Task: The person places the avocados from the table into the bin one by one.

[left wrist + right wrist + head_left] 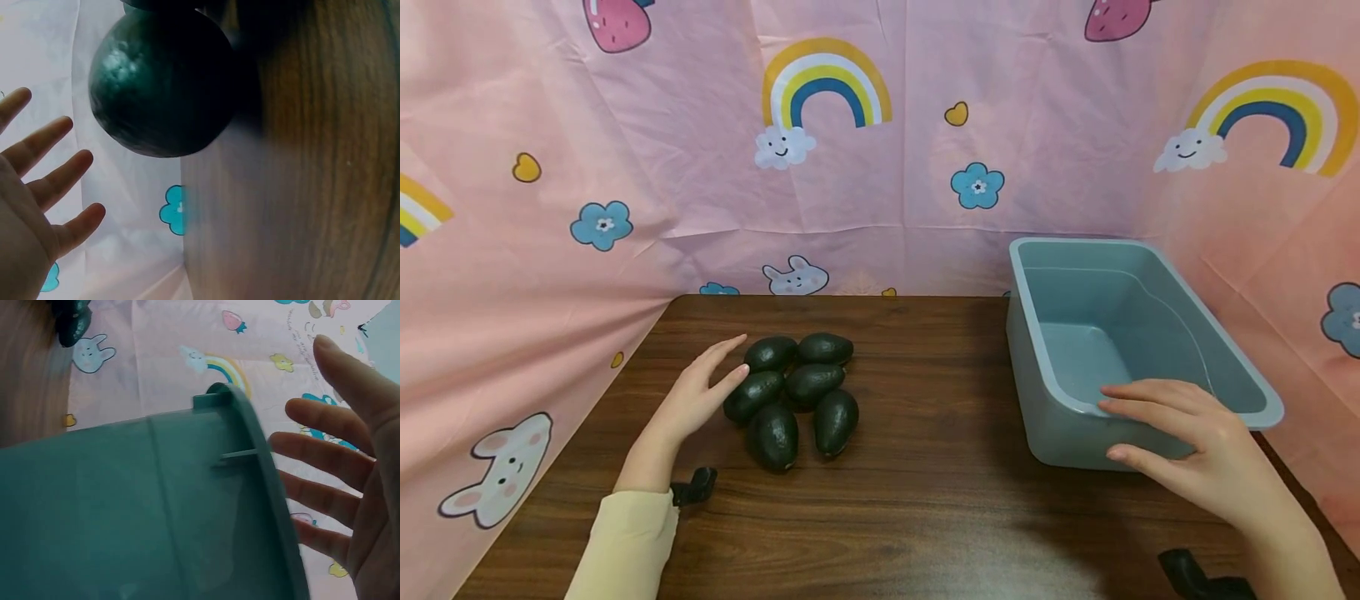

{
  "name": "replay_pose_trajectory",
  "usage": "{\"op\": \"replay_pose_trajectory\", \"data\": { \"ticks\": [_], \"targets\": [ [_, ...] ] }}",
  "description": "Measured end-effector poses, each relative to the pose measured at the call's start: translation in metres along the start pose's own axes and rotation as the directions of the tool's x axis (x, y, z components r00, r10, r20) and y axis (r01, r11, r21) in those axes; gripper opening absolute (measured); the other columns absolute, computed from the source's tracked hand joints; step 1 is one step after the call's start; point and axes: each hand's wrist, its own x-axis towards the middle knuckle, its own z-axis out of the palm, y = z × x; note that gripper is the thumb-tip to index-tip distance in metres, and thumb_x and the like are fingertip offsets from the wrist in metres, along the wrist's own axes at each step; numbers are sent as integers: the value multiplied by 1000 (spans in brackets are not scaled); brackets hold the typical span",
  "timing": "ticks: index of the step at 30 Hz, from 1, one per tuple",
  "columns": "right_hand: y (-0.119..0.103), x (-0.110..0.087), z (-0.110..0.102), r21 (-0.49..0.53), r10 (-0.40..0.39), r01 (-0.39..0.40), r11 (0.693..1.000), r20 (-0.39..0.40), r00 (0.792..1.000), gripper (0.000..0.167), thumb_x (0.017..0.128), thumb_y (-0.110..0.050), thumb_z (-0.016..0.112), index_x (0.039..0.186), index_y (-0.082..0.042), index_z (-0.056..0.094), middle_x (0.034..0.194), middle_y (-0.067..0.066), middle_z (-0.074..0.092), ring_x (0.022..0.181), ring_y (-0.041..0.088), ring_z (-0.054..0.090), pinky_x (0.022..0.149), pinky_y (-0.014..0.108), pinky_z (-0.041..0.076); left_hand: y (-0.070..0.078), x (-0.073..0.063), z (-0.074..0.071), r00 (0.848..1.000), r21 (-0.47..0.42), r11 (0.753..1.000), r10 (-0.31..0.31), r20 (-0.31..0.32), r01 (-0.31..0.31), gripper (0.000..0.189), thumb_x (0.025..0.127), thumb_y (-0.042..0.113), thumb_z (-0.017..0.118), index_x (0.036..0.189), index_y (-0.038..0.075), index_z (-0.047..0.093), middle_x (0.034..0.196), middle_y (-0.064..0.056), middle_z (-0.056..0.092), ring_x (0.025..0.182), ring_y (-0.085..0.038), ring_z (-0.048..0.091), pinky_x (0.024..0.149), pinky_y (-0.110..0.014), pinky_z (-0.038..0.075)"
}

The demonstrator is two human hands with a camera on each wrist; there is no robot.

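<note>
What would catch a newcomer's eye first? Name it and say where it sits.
A newcomer would likely notice the blue-gray plastic bin first, on the right of the table, with the right hand at its near end. Next come six dark green avocados, clustered left of the table's middle, with the left hand beside them. Behind, a pink cloth printed with rainbows, flowers and rabbits fills the background.

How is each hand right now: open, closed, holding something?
Left hand: open, holding nothing, beside the dark-green, pear-shaped avocados.
Right hand: open, holding nothing, by the blue-grey, rectangular plastic tub.
</note>
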Motion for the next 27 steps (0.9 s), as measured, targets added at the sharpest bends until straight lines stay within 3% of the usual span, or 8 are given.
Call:
{"op": "replay_pose_trajectory", "data": {
  "ticks": [11,21,27],
  "targets": [
    [5,0,14,-37,-140,136,990,-141,980,45,87,-46,65,95,-2,76,100,10,71,95,18,55,92,23,33,-10,-6,5,999,-22,999,-47,-5,47,56,100,36,51,149,12,36,148,-21,33,134,-45,28,99,-67,24],
    [6,0,23,-142,-193,160,977,-268,944,43,86,-45,67,89,-3,77,86,9,72,78,18,56,82,15,36,-24,-6,14,999,-69,997,-38,-4,38,54,101,31,51,146,5,39,142,-22,41,126,-44,39,99,-61,30],
    [7,0,26,-203,-209,151,967,-302,930,42,87,-45,66,84,-5,78,78,7,69,72,20,55,79,16,36,-24,-6,17,999,-88,995,-46,-4,45,53,101,33,50,144,3,41,139,-23,44,122,-41,44,97,-59,34]
  ]
}}
